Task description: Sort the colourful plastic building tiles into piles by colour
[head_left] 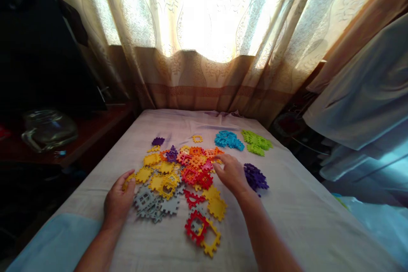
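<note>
A mixed heap of flat plastic interlocking tiles with notched edges lies on the cloth. At its left edge my left hand [118, 199] has its thumb and fingers closed about a yellow interlocking tile [128, 181], partly hidden by the fingers. My right hand [233, 173] is at the heap's right side, thumb and forefinger apart beside the orange tiles [210, 153]; whether it touches one is hard to see. Grey tiles [147, 200] lie near my left hand. Red tiles [204, 179] and yellow tiles [217, 207] spread through the middle and front.
Separate piles of blue tiles [228, 139], green tiles [256, 142] and purple tiles [255, 177] lie to the right on the white cloth [296, 212]. A glass jug [49, 129] stands on a side table at left. Curtains [197, 72] hang behind; clothes [366, 89] hang at right.
</note>
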`<state>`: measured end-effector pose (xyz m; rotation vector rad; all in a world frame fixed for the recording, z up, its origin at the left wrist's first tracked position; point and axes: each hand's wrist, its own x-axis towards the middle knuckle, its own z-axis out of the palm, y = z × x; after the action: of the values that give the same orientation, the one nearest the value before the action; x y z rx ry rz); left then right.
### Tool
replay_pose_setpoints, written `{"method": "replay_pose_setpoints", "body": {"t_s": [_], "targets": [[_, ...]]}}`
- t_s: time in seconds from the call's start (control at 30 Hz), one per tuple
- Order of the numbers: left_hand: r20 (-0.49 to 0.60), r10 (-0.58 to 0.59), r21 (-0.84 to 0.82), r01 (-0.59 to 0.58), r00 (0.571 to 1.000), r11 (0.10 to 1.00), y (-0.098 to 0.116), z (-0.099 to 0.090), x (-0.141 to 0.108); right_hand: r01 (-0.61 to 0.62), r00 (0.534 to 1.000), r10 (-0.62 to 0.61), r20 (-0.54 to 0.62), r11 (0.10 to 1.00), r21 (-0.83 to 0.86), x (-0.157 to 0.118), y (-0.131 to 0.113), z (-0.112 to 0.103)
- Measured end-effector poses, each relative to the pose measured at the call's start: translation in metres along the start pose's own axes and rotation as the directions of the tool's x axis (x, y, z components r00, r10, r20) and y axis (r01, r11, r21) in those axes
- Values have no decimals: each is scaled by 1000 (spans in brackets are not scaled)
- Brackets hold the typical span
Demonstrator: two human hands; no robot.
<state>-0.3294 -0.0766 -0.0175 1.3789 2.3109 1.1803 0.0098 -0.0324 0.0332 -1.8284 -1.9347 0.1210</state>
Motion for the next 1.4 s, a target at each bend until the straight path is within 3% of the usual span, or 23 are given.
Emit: {"method": "replay_pose_setpoints", "body": {"t_s": [0.13,0.27,0.4,0.57,0.7,0.83,0.93,1.1,1.27,1.4], "targets": [[4,8,-42,-8,1000,999,-1,0,0,194,969,-198,145,980,40,20,-67,31],[-10,38,-68,-39,999,997,-4,2,1,283,935,-268,230,959,-32,36,-114,55],[-36,71,-97,-74,997,993,-7,5,0,286,932,-244,268,949,-132,44,-138,69],[-32,65,-113,-68,997,991,-6,6,-1,240,937,-186,297,958,-155,48,-141,69],[-24,44,-83,-46,999,995,-1,2,-2,102,980,-98,173,995,-13,43,-116,49],[21,12,-24,-12,1000,1000,6,-4,-3,-45,999,49,-9,966,254,27,-55,16],[32,-20,20,20,999,1000,9,-5,-3,-160,978,198,-69,918,363,9,7,-6],[23,-91,55,90,996,994,15,-5,-3,-365,895,425,-139,874,320,-15,88,-25],[31,-173,95,169,984,981,19,-5,-2,-502,852,516,-93,854,138,-21,109,-34],[21,-179,88,176,984,980,18,-4,-2,-497,854,489,-180,868,-4,-23,101,-42]]}}
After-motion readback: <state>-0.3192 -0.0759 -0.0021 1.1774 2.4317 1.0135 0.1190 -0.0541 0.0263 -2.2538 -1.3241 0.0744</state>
